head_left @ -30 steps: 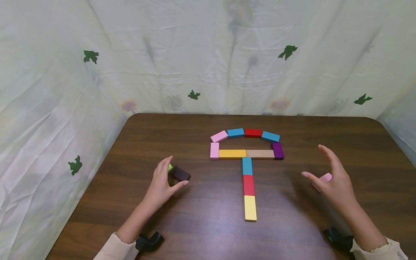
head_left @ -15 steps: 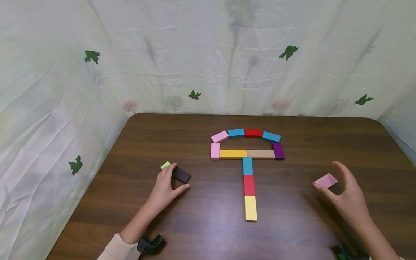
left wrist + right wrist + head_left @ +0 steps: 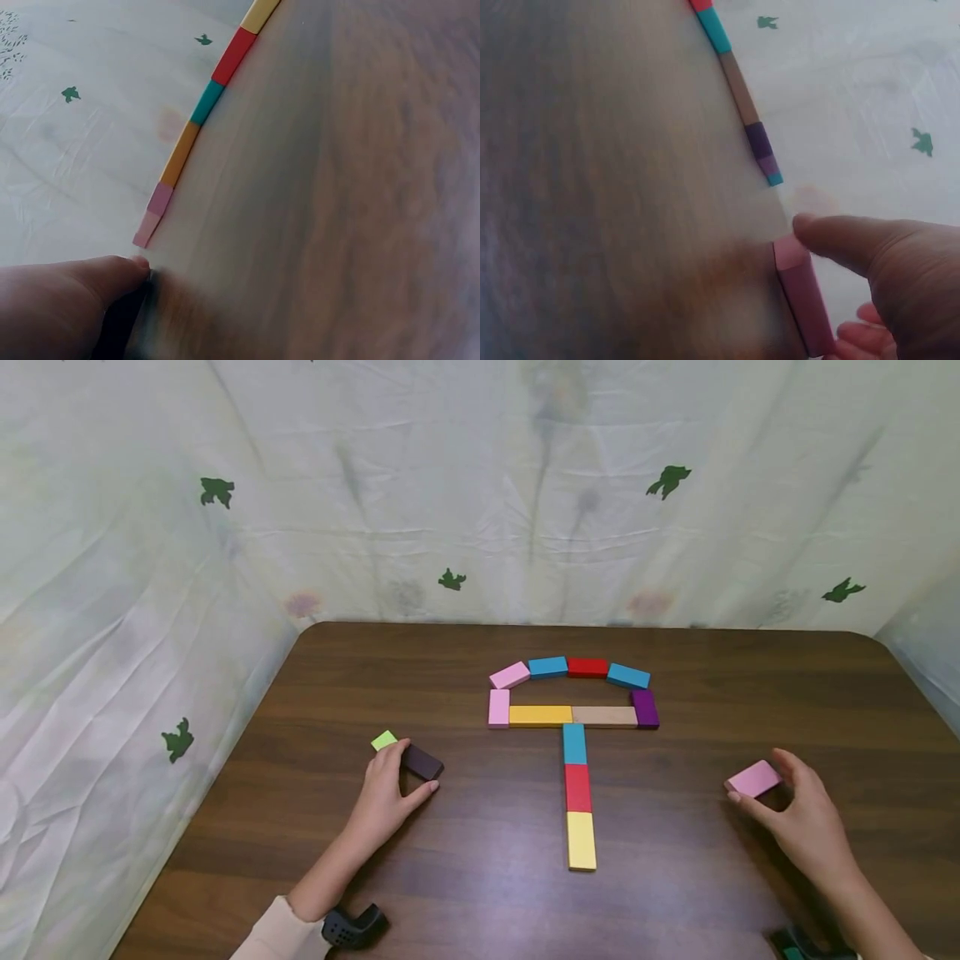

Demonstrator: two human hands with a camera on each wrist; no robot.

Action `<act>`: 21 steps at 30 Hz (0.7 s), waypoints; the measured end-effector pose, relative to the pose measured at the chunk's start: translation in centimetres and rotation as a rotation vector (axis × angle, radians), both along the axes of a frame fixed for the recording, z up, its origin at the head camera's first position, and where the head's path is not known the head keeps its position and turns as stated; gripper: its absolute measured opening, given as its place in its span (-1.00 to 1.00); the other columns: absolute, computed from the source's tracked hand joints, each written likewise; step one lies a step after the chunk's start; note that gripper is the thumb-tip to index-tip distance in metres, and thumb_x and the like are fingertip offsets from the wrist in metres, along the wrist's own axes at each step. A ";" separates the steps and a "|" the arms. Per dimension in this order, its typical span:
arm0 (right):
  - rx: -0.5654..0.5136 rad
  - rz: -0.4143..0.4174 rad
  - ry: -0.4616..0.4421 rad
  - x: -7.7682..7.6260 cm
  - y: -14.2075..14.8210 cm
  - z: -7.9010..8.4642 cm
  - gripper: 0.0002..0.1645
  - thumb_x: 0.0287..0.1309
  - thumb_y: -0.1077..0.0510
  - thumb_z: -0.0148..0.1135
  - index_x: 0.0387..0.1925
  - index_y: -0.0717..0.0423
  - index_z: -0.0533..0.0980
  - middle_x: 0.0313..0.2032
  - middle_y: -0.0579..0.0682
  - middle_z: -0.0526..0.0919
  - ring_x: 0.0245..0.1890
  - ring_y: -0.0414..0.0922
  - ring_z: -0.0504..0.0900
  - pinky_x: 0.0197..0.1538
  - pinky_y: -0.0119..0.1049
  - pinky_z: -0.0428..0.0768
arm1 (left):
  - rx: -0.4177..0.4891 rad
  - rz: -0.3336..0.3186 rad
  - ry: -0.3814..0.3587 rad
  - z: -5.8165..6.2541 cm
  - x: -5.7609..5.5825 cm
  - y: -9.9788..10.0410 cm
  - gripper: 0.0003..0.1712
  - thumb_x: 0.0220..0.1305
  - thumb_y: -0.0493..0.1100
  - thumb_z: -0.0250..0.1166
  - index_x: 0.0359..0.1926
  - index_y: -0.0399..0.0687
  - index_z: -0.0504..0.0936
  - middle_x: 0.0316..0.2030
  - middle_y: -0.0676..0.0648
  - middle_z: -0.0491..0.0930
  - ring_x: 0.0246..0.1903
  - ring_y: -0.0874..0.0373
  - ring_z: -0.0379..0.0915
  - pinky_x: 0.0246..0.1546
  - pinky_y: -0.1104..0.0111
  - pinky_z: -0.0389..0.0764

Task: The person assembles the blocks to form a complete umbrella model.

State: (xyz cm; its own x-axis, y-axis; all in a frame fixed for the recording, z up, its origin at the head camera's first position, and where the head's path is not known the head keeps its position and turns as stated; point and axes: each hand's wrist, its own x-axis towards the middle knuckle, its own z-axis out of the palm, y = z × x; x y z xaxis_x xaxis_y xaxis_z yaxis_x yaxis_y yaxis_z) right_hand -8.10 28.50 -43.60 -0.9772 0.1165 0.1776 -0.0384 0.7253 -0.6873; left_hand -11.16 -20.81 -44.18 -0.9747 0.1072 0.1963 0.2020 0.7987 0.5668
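In the head view my left hand point(image 3: 386, 797) spans a dark block point(image 3: 423, 762) lying flat at left, fingertips at its far left end and thumb at its near right corner. A lime green block point(image 3: 383, 740) shows just beyond those fingers, partly hidden. At right my right hand point(image 3: 806, 818) pinches a pink block point(image 3: 753, 778) by its ends. The right wrist view has the thumb point(image 3: 840, 236) at one end of that pink block point(image 3: 806, 300) and the fingers at the other. Left wrist view: the thumb point(image 3: 82, 285) meets the dark block point(image 3: 124, 319).
Between the hands, coloured blocks form a flat umbrella-like outline on the brown table point(image 3: 480, 902). Its upright ends in a pale yellow block point(image 3: 581, 841), below a red block point(image 3: 577, 787). A purple block point(image 3: 645, 709) marks the right side. A pale cloth point(image 3: 480, 485) hangs behind.
My right hand has moved right and down toward me, uncovering the pink block, and its fingers have closed in on it. My left fingers have come down around the dark block, revealing more lime green.
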 end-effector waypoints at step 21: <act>0.073 -0.008 0.038 0.5 -1.4 0.9 -0.13 -0.18 0.10 0.44 0.06 0.51 0.24 -0.08 0.40 0.29 -0.07 0.25 0.24 -0.23 0.05 0.25 | 0.104 -0.064 0.098 0.4 0.8 1.9 -0.18 -0.11 -0.13 0.45 0.16 -0.30 0.28 0.07 -0.26 0.27 0.04 -0.10 0.15 -0.03 0.05 0.29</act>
State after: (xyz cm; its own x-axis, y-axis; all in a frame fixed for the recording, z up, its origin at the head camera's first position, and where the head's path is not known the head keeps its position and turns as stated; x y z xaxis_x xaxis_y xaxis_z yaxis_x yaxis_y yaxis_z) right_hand -7.63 27.13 -42.69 -0.9687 0.1093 0.2227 -0.0577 0.7738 -0.6308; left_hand -10.32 -18.94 -43.79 -0.9421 0.1423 0.3037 0.3090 0.7202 0.6211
